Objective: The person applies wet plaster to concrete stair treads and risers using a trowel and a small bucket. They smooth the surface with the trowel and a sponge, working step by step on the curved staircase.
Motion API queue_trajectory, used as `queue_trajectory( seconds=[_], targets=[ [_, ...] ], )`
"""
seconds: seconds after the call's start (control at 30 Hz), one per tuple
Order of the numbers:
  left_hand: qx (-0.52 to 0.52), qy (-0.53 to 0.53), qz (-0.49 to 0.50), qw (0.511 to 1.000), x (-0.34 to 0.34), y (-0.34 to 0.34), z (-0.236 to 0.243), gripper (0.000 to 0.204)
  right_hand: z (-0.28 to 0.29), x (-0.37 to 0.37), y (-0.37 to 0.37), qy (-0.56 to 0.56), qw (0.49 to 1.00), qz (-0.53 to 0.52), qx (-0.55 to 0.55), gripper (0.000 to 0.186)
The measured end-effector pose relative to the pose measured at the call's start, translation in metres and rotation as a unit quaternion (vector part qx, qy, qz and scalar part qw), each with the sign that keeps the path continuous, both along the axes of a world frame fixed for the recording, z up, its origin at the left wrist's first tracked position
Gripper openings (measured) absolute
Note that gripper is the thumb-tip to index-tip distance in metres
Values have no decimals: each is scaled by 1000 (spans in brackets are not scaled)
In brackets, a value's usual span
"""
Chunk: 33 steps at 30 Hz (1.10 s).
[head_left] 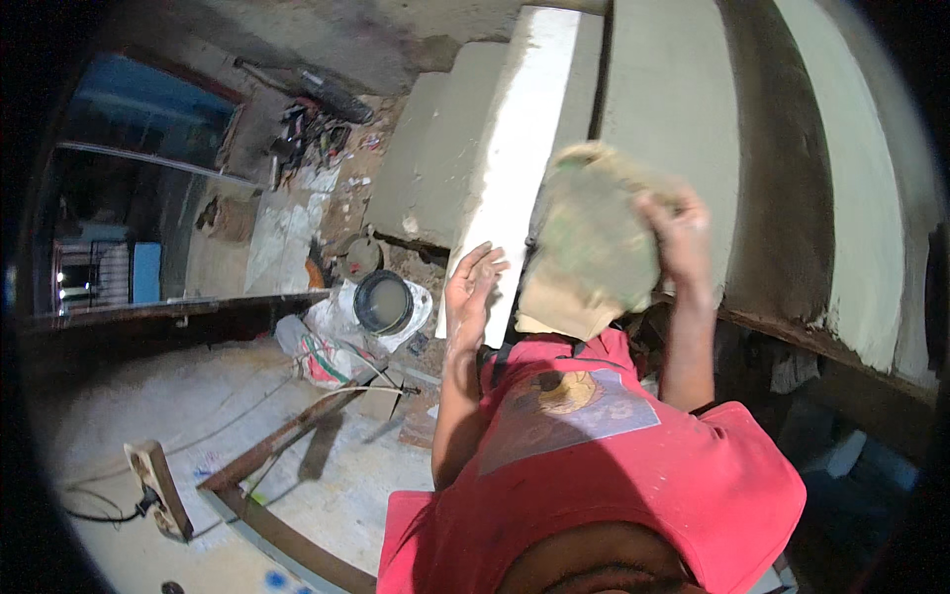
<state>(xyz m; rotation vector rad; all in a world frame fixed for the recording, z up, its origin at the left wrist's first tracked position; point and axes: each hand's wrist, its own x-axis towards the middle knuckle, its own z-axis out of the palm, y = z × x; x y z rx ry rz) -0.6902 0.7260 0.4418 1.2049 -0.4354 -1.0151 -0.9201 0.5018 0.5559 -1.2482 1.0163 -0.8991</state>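
Observation:
My right hand (681, 233), smeared by motion, grips the right edge of a flat greenish-grey pad (599, 233) with beige edges. Whether the pad is cloth or sponge I cannot make out. It is in front of my chest, above the steps. Left of it, my left hand (473, 287) has its fingers apart and slightly bent, with nothing visible in them. That hand is over the lower end of a long white board (529, 119), which runs away from me across the grey plastered steps (673, 109). Whether the fingers touch the board is unclear.
A black bucket (384, 303) of greyish liquid stands left of me, beside a white sack (315, 346). A rusty metal frame (282, 441) and a socket strip with a cable (158, 490) are at the lower left. Rubble and tools (307, 139) lie farther off.

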Motion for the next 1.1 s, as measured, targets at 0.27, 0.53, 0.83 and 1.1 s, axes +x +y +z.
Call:
queue_trajectory(
  seconds=[0.27,0.53,0.83,1.1],
  targets=[
    [456,-389,67,798,77,85,-227,65,23,-31,-24,391,780,-281,-400,47],
    [421,-324,-58,845,120,99,-262,50,-63,67,132,225,926,168,-252,28],
    [348,-315,-76,880,122,101,-282,35,-265,116,176,458,886,65,5,50],
    [302,-277,-95,907,123,93,-252,42,-271,191,86,549,829,-87,-64,67]
  ],
)
